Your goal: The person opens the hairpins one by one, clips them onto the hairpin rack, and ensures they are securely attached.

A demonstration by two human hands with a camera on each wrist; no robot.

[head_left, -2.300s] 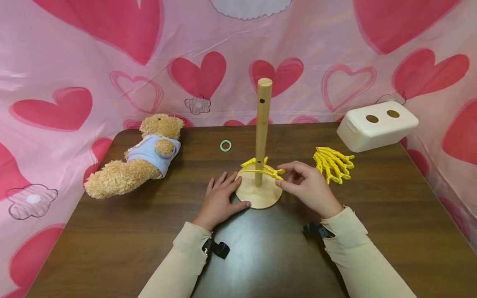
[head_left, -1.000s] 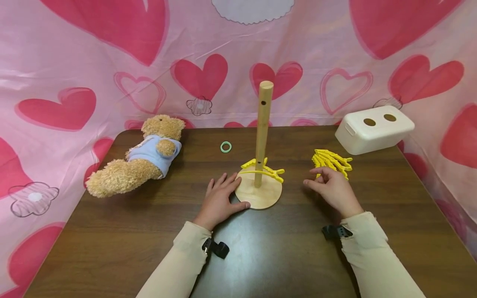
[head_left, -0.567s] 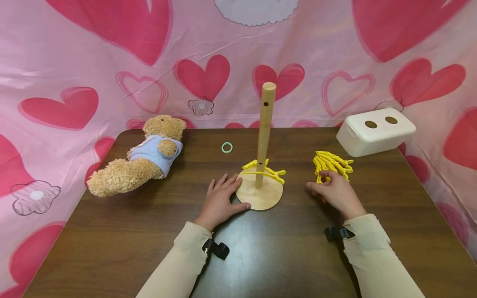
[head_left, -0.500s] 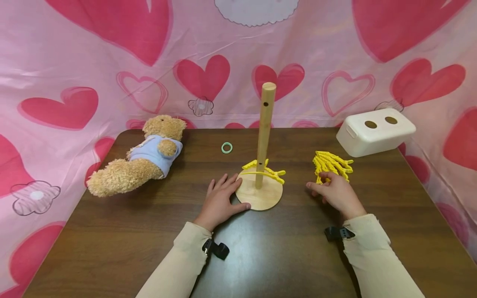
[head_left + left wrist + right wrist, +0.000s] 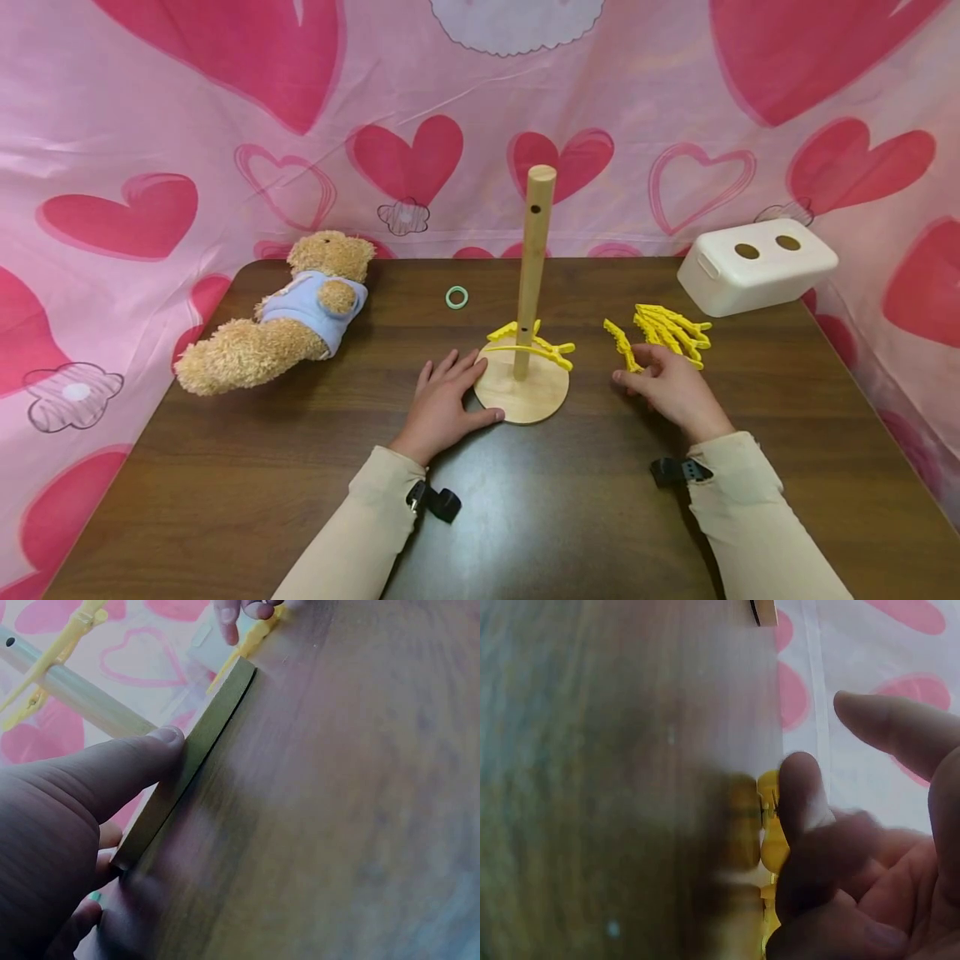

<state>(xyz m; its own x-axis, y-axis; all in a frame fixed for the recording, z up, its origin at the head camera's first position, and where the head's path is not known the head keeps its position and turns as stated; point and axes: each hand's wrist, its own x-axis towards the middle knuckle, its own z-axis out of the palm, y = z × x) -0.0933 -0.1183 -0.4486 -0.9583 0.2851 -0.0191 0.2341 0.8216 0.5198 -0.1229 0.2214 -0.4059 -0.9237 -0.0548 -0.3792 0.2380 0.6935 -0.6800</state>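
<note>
A round wooden post on a disc base (image 5: 521, 396) stands upright at mid-table. Low on the post, a yellow alligator hair clip (image 5: 551, 352) is clipped across it. My left hand (image 5: 442, 404) rests at the base's left edge, fingers spread, its thumb (image 5: 161, 742) on the rim in the left wrist view. My right hand (image 5: 675, 387) is low over the table, its fingertips touching a single yellow clip (image 5: 621, 342). In the right wrist view a finger (image 5: 801, 784) lies against that clip (image 5: 771, 825), while the thumb stands apart from it.
Several more yellow clips (image 5: 671, 329) lie fanned out just beyond my right hand. A white box (image 5: 757, 267) with two round holes stands at the back right. A teddy bear (image 5: 300, 308) lies at left, and a green ring (image 5: 457, 297) lies behind the base.
My right hand has left the clip on the post and moved right to the pile. One clip now lies apart, left of the others. My left hand stays in place.
</note>
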